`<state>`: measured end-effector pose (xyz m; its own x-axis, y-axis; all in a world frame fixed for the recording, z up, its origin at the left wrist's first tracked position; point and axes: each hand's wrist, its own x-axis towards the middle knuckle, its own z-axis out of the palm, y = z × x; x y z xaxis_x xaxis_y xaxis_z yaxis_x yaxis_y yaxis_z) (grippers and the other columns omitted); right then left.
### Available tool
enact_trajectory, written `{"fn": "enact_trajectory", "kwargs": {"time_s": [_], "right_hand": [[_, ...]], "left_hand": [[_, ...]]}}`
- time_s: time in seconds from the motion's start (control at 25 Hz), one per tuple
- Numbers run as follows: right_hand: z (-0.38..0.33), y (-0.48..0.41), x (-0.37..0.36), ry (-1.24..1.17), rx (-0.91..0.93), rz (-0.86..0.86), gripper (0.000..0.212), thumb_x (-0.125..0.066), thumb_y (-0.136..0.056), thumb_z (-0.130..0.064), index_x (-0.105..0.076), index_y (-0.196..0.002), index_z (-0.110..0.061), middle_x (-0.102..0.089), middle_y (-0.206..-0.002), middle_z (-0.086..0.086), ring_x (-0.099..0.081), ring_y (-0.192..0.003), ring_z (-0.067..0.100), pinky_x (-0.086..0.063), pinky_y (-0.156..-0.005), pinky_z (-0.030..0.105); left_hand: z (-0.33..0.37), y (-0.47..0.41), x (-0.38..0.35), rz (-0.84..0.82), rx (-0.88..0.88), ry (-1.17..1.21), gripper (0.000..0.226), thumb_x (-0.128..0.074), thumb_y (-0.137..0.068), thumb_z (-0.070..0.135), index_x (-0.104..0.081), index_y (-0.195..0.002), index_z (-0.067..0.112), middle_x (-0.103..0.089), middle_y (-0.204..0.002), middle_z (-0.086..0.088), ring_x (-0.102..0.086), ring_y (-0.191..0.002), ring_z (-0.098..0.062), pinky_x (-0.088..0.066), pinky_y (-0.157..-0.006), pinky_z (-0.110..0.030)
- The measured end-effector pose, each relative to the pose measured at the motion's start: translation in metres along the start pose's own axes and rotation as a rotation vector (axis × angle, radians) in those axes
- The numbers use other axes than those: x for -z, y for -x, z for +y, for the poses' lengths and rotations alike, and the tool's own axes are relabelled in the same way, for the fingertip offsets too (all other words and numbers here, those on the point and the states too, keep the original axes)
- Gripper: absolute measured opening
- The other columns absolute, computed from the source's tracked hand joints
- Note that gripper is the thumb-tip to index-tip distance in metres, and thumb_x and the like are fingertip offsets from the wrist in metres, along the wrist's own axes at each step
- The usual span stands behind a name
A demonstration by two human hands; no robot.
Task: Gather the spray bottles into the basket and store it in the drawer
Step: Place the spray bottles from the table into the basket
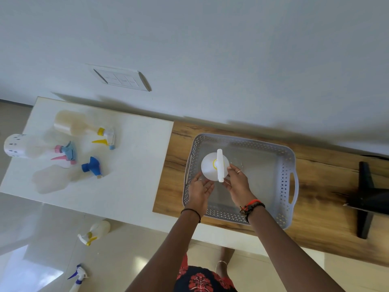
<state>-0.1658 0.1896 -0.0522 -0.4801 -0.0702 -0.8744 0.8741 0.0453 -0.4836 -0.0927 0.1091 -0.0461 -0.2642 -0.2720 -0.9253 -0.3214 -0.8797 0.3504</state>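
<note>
A grey perforated basket with side handles sits on a wooden top. Inside its left half a white spray bottle with a yellow collar stands upright, seen from above. My left hand is open at the bottle's near-left edge, and my right hand is open with its fingertips at the bottle's right side by the nozzle. Three clear spray bottles lie on the white table: one with a yellow trigger, one with a pink trigger, one with a blue head.
Two more spray bottles lie on the tiled floor, a yellow-trigger one and a blue-trigger one. A black object stands at the right end of the wooden top. A switch panel is on the wall behind.
</note>
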Motion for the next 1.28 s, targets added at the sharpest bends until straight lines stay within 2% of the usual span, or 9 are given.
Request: {"fn": "enact_trajectory", "kwargs": {"time_s": [0.24,0.4,0.72,0.8,0.92,0.96,1.08,1.2,1.28], "right_hand": [[-0.007,-0.003,-0.026,-0.090,0.003,0.003,0.039,-0.039,-0.100,-0.007,-0.046,-0.138,-0.003,-0.053,-0.138,0.017,-0.053,-0.106,0.021,-0.050,-0.074,0.025],[-0.014,-0.006,-0.039,-0.149,-0.007,0.027,0.040,-0.041,-0.099,-0.005,-0.045,-0.138,-0.003,-0.053,-0.137,0.017,-0.054,-0.105,0.021,-0.051,-0.086,0.032],[-0.022,-0.010,-0.045,-0.239,0.042,0.028,0.035,-0.047,-0.095,0.000,-0.052,-0.129,-0.004,-0.058,-0.125,0.014,-0.057,-0.105,0.022,-0.051,-0.093,0.032],[-0.024,-0.011,-0.043,-0.241,0.036,0.022,0.034,-0.048,-0.095,-0.001,-0.052,-0.129,-0.005,-0.058,-0.118,0.012,-0.057,-0.105,0.022,-0.052,-0.088,0.029],[-0.023,-0.011,-0.038,-0.172,0.008,0.051,0.034,-0.045,-0.096,-0.005,-0.051,-0.129,-0.005,-0.058,-0.105,0.005,-0.055,-0.095,0.019,-0.050,-0.080,0.025],[-0.021,-0.009,-0.036,-0.131,-0.005,0.071,0.033,-0.044,-0.097,-0.006,-0.051,-0.128,-0.003,-0.056,-0.095,0.003,-0.053,-0.090,0.019,-0.050,-0.083,0.028],[-0.015,0.002,-0.032,-0.032,-0.020,0.109,0.027,-0.040,-0.097,-0.008,-0.054,-0.119,-0.003,-0.049,-0.080,0.001,-0.051,-0.083,0.018,-0.046,-0.099,0.037],[-0.007,0.021,-0.030,0.005,-0.034,0.110,0.014,-0.039,-0.097,-0.007,-0.052,-0.101,-0.007,-0.047,-0.073,0.002,-0.048,-0.067,0.013,-0.046,-0.101,0.040],[0.000,0.036,-0.031,0.052,-0.039,0.097,0.017,-0.039,-0.097,-0.008,-0.050,-0.085,-0.009,-0.046,-0.070,0.003,-0.046,-0.064,0.013,-0.046,-0.100,0.042]], "left_hand": [[0.018,-0.005,-0.005,0.001,-0.052,0.104,0.041,-0.028,-0.100,0.002,-0.042,-0.138,0.005,-0.050,-0.137,-0.022,-0.055,-0.116,-0.028,-0.046,-0.104,-0.036],[0.028,-0.010,-0.009,-0.019,-0.059,0.140,0.041,-0.027,-0.101,0.004,-0.039,-0.140,0.004,-0.045,-0.144,-0.019,-0.049,-0.131,-0.029,-0.042,-0.110,-0.036],[0.038,-0.011,-0.024,-0.060,-0.063,0.130,0.046,-0.026,-0.101,0.003,-0.034,-0.145,0.009,-0.037,-0.151,-0.016,-0.040,-0.139,-0.026,-0.035,-0.116,-0.038],[0.039,-0.011,-0.025,-0.070,-0.068,0.103,0.047,-0.026,-0.100,0.001,-0.036,-0.144,0.009,-0.046,-0.143,-0.013,-0.047,-0.133,-0.022,-0.040,-0.111,-0.035],[0.039,-0.009,-0.023,-0.066,-0.091,0.008,0.048,-0.028,-0.097,-0.002,-0.042,-0.141,0.010,-0.059,-0.102,0.003,-0.056,-0.094,-0.006,-0.047,-0.083,-0.022],[0.039,-0.008,-0.023,-0.057,-0.100,-0.019,0.047,-0.030,-0.097,-0.001,-0.042,-0.141,0.010,-0.057,-0.097,0.006,-0.054,-0.091,-0.005,-0.046,-0.082,-0.020],[0.033,0.002,-0.016,-0.017,-0.139,-0.098,0.043,-0.037,-0.099,0.008,-0.040,-0.142,0.010,-0.054,-0.116,0.001,-0.052,-0.111,-0.013,-0.041,-0.103,-0.028],[0.023,0.023,-0.004,0.018,-0.226,-0.161,0.028,-0.044,-0.099,0.017,-0.052,-0.126,0.015,-0.056,-0.102,0.004,-0.052,-0.101,-0.012,-0.041,-0.094,-0.028],[0.017,0.039,0.008,0.047,-0.294,-0.163,0.016,-0.047,-0.098,0.021,-0.056,-0.111,0.022,-0.059,-0.106,0.002,-0.055,-0.103,-0.013,-0.042,-0.091,-0.026]]}}
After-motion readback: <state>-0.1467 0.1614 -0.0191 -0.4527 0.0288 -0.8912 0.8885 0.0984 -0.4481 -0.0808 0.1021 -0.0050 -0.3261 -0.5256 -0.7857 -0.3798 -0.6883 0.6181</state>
